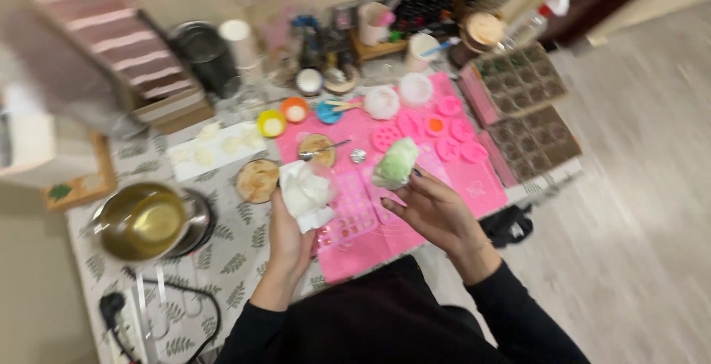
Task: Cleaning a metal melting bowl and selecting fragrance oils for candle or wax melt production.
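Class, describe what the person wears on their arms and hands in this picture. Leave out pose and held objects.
Both arms wear long black sleeves ending at the wrists. The left hand and right hand are bare, without gloves. The right hand's fingernails look dark.

A counter (244, 249) covered in a leaf-patterned cloth carries a pink mat (481, 186) scattered with small pink moulds (447, 148). A glass pot of yellowish liquid (142, 221) stands near the left edge. Small orange (295, 109), yellow (271, 122) and blue bowls (328, 111) sit in a row behind. Two brown compartment trays (529, 108) lie at the right.
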